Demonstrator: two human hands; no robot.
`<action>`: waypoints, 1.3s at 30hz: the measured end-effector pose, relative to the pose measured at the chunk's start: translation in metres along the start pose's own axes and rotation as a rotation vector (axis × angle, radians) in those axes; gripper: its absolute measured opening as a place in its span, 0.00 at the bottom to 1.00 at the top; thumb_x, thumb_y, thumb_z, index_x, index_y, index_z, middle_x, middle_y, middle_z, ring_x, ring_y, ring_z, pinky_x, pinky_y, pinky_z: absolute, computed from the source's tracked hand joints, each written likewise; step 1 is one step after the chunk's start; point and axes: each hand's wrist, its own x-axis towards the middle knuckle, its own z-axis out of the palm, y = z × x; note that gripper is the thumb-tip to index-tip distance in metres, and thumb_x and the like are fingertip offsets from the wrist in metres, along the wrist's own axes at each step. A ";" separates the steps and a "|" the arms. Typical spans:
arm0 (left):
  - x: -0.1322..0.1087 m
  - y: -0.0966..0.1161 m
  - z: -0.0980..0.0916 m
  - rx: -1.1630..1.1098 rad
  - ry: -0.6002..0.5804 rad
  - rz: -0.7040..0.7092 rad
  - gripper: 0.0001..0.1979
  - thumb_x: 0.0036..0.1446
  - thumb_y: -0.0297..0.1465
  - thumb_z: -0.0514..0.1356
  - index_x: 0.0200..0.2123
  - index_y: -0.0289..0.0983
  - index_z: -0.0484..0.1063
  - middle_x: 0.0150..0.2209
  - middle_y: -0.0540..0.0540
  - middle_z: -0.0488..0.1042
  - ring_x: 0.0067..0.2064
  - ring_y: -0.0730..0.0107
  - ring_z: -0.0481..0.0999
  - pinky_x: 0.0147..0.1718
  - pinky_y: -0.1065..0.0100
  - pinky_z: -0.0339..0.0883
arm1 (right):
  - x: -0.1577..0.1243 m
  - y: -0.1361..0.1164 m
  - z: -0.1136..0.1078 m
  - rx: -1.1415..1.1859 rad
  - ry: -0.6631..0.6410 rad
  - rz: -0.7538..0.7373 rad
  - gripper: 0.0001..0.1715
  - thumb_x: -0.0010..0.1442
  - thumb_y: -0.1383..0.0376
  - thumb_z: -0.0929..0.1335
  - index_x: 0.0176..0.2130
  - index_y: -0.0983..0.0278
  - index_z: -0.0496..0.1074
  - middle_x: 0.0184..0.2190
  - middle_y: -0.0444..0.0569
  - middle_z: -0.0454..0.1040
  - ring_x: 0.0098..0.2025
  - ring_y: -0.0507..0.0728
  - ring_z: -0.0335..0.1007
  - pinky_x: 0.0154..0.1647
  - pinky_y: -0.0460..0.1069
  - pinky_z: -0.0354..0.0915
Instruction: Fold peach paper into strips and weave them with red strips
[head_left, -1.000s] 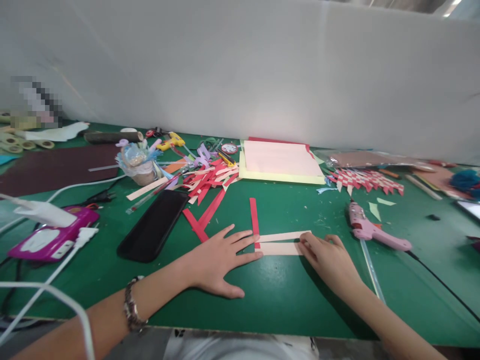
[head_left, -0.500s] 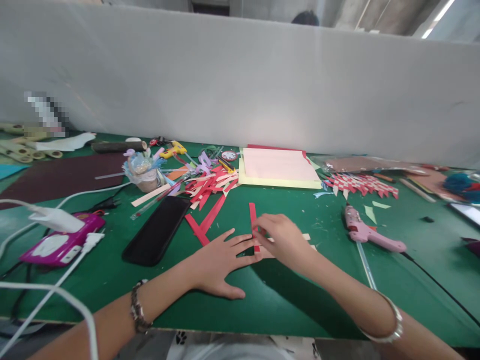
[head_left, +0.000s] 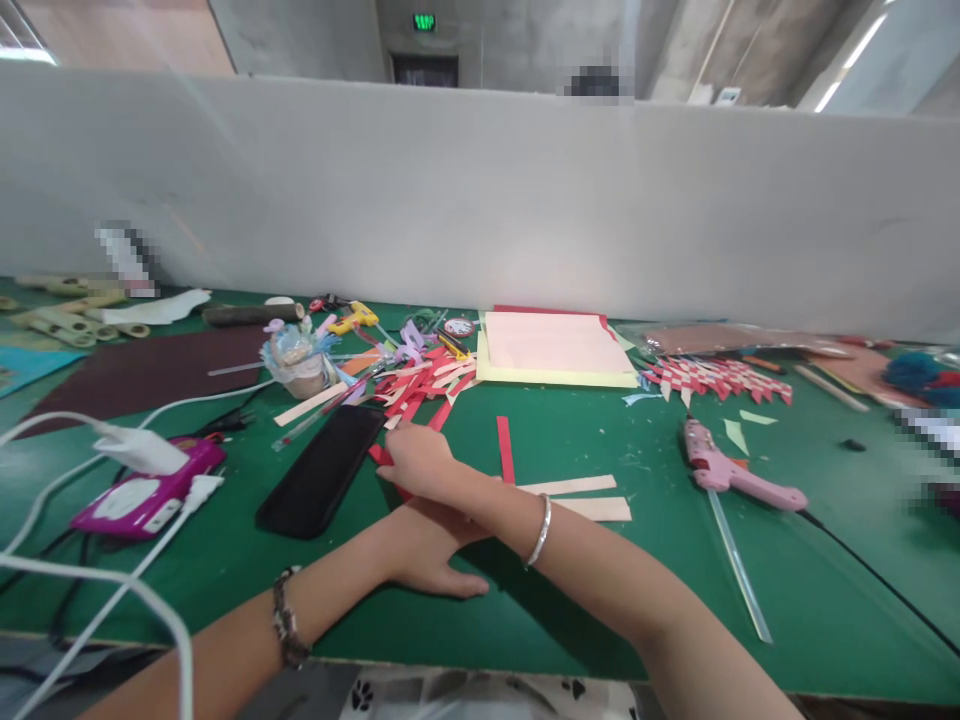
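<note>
My left hand (head_left: 431, 555) lies flat on the green table, fingers spread, its upper part hidden under my right forearm. Crossing over it, my right hand (head_left: 415, 460) reaches to the loose red strips beside the black phone (head_left: 322, 475); its fingers are bent at a red strip (head_left: 381, 456), and whether they grip it is hidden. An upright red strip (head_left: 505, 450) stands out beyond my right wrist. Two pale strips (head_left: 574, 485) extend to the right from beneath my forearm. Behind my right hand lies a pile of red and pale strips (head_left: 427, 380).
Pink and yellow paper sheets (head_left: 555, 342) lie at the back. A pink glue gun (head_left: 742, 475) rests on the right, near a woven red-and-white piece (head_left: 720, 378). At left are a purple power strip (head_left: 150, 495) with white cables and a decorated pot (head_left: 300, 360).
My right hand has moved left from the upright red strip, across my left hand, to the loose red strips. Both pale strips now show more fully. The camera view has tilted up slightly.
</note>
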 end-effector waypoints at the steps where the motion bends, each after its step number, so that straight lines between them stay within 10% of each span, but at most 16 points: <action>1: 0.000 0.000 0.000 -0.006 0.004 0.007 0.33 0.53 0.45 0.55 0.60 0.41 0.54 0.60 0.45 0.57 0.59 0.52 0.57 0.56 0.60 0.52 | 0.000 0.000 0.003 0.019 0.005 -0.008 0.09 0.51 0.65 0.69 0.34 0.68 0.71 0.39 0.57 0.72 0.38 0.61 0.70 0.30 0.50 0.63; 10: 0.007 0.007 -0.011 0.077 -0.007 0.005 0.35 0.51 0.47 0.57 0.60 0.45 0.53 0.60 0.41 0.56 0.59 0.51 0.56 0.56 0.51 0.47 | -0.015 0.039 -0.041 0.535 0.237 -0.162 0.17 0.57 0.56 0.63 0.25 0.66 0.65 0.22 0.40 0.64 0.25 0.47 0.60 0.25 0.42 0.56; 16: 0.009 0.006 -0.013 0.012 0.042 0.012 0.35 0.49 0.44 0.59 0.59 0.44 0.54 0.61 0.43 0.55 0.60 0.51 0.54 0.57 0.51 0.45 | -0.082 0.085 -0.100 0.966 0.391 -0.049 0.14 0.54 0.57 0.65 0.27 0.65 0.67 0.17 0.37 0.57 0.18 0.45 0.52 0.19 0.43 0.50; 23: 0.029 0.008 -0.011 -0.061 0.168 -0.124 0.25 0.52 0.40 0.60 0.52 0.37 0.62 0.51 0.43 0.68 0.52 0.58 0.65 0.51 0.59 0.55 | -0.153 0.129 -0.098 1.056 0.506 0.166 0.13 0.54 0.55 0.66 0.30 0.63 0.70 0.22 0.41 0.63 0.24 0.47 0.58 0.24 0.43 0.57; 30: 0.048 0.014 -0.005 -0.027 0.204 -0.214 0.08 0.52 0.34 0.61 0.35 0.38 0.68 0.41 0.47 0.68 0.43 0.63 0.67 0.43 0.62 0.57 | -0.197 0.133 -0.091 0.615 0.645 0.219 0.08 0.59 0.58 0.62 0.35 0.58 0.67 0.25 0.41 0.64 0.26 0.50 0.61 0.25 0.44 0.58; 39: 0.048 0.010 -0.002 -0.085 0.190 -0.213 0.06 0.55 0.32 0.58 0.37 0.40 0.68 0.37 0.51 0.67 0.42 0.69 0.66 0.40 0.66 0.51 | -0.197 0.101 -0.073 -0.120 0.227 -0.199 0.11 0.56 0.74 0.59 0.33 0.62 0.67 0.33 0.49 0.65 0.35 0.54 0.61 0.34 0.48 0.61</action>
